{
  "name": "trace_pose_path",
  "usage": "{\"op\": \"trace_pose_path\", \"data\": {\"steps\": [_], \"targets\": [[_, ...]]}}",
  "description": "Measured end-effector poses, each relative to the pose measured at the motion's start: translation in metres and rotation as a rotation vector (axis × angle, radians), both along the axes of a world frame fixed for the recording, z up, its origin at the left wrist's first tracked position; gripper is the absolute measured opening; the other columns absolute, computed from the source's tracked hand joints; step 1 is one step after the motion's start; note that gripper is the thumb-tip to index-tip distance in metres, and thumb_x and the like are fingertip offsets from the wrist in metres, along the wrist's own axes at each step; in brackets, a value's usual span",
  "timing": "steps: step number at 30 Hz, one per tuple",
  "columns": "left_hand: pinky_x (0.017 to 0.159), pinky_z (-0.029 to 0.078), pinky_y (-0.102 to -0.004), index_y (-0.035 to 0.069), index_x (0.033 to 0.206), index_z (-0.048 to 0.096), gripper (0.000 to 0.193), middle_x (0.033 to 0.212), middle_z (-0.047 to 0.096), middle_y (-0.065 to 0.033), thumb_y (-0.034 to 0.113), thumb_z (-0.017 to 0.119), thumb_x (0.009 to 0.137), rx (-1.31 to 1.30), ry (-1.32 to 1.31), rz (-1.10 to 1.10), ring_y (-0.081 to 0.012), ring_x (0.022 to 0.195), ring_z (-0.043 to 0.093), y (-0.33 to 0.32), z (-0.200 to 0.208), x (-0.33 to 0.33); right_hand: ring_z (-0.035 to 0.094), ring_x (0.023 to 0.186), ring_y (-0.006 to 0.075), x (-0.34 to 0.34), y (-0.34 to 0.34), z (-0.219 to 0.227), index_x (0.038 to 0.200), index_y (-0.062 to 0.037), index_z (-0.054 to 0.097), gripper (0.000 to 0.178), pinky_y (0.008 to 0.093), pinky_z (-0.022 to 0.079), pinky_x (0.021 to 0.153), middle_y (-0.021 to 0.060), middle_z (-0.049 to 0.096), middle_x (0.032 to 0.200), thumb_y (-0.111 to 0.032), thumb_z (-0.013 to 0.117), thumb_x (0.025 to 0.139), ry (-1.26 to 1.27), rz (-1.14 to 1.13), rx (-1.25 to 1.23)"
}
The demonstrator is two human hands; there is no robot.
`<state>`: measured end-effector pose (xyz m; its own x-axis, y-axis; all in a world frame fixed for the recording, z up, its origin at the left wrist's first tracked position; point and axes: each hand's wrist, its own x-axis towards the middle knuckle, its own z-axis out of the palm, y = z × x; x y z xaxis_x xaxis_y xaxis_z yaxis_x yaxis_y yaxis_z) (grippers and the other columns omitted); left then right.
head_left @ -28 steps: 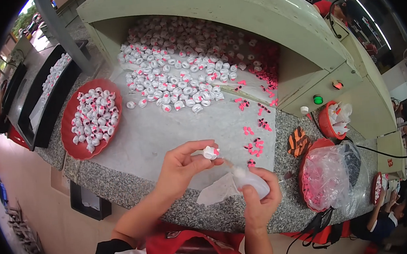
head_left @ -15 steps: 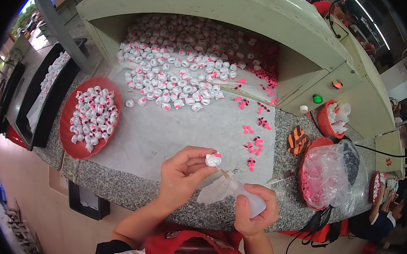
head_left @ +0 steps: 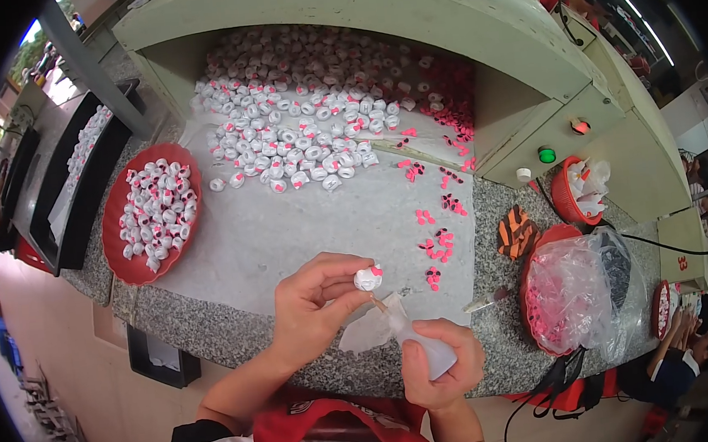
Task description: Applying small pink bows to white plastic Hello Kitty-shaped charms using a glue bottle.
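Observation:
Between the thumb and fingers of my left hand (head_left: 315,303) is a small white cat-head piece with a pink bow (head_left: 368,279). My right hand (head_left: 447,363) is wrapped round a translucent squeeze bottle (head_left: 433,353). The bottle's narrow tip points up at the underside of the white piece, close to my left fingertips; whether it touches I cannot tell. A crumpled white cloth or tissue (head_left: 369,329) hangs around the bottle's neck. Small pink bows (head_left: 439,246), some with dark faces, lie in little groups on the white sheet (head_left: 288,226), just beyond my hands.
Many white pieces (head_left: 298,138) spread out from under a pale green hooded box (head_left: 337,10). A red bowl (head_left: 113,240) of finished-looking pieces stands left. At right are a plastic-covered red bowl (head_left: 537,323), a striped cloth (head_left: 517,231) and a small red basket (head_left: 566,196). Another person (head_left: 672,358) sits far right.
Both hands keep their grips and stay nearly in place. The white piece looks slightly turned and tilted. The whole view has shifted a little.

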<state>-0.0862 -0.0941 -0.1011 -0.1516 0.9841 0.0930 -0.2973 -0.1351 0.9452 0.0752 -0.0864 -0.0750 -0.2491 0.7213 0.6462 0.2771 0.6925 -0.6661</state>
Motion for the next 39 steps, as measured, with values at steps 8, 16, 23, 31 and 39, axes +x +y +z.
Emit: {"op": "trace_pose_path", "data": {"steps": [8, 16, 23, 31, 39], "targets": [[0.083, 0.049, -0.0304, -0.007, 0.103, 0.053, 0.030, 0.107, 0.053, -0.0161, -0.014, 0.055, 0.074, -0.001, 0.010, -0.003, -0.0211, 0.097, 0.056, 0.000, 0.000, -0.004, 0.056, 0.048, 0.0191, 0.001, -0.001, -0.003, 0.089, 0.0037, 0.052, 0.027, 0.0265, 0.043, 0.043, 0.0112, 0.060, 0.072, 0.001, 0.063, 0.064, 0.014, -0.032, -0.001], [0.082, 0.048, -0.0289, -0.006, 0.103, 0.053, 0.033, 0.102, 0.059, -0.0158, -0.013, 0.057, 0.072, -0.200, -0.147, -0.069, -0.0202, 0.094, 0.059, 0.002, 0.005, -0.009, 0.053, 0.045, 0.0184, 0.003, -0.001, -0.005, 0.089, 0.0033, 0.052, 0.027, 0.0257, 0.042, 0.042, 0.0111, 0.060, 0.071, 0.000, 0.063, 0.065, 0.044, -0.032, -0.011], [0.084, 0.047, -0.0335, -0.005, 0.104, 0.053, 0.035, 0.101, 0.059, -0.0160, -0.012, 0.058, 0.070, -0.237, -0.251, -0.123, -0.0252, 0.094, 0.059, 0.004, 0.003, -0.006, 0.053, 0.045, 0.0181, 0.009, 0.001, -0.006, 0.090, 0.0023, 0.052, 0.028, 0.0259, 0.042, 0.041, 0.0109, 0.060, 0.071, 0.001, 0.063, 0.064, 0.075, -0.039, -0.024], [0.084, 0.047, -0.0339, -0.005, 0.104, 0.053, 0.035, 0.101, 0.059, -0.0163, -0.011, 0.059, 0.070, -0.222, -0.255, -0.125, -0.0259, 0.094, 0.059, 0.004, 0.002, -0.009, 0.054, 0.046, 0.0185, 0.009, 0.001, 0.003, 0.089, 0.0025, 0.053, 0.027, 0.0260, 0.043, 0.042, 0.0112, 0.061, 0.071, 0.003, 0.063, 0.064, 0.016, -0.038, 0.008], [0.083, 0.048, -0.0322, -0.005, 0.105, 0.054, 0.035, 0.101, 0.060, -0.0164, -0.011, 0.058, 0.071, -0.216, -0.282, -0.127, -0.0242, 0.093, 0.060, 0.001, -0.002, -0.019, 0.055, 0.046, 0.0174, -0.004, 0.001, 0.003, 0.086, 0.0021, 0.054, 0.022, 0.0258, 0.044, 0.042, 0.0109, 0.061, 0.069, 0.001, 0.061, 0.066, -0.002, -0.041, -0.070]]}}
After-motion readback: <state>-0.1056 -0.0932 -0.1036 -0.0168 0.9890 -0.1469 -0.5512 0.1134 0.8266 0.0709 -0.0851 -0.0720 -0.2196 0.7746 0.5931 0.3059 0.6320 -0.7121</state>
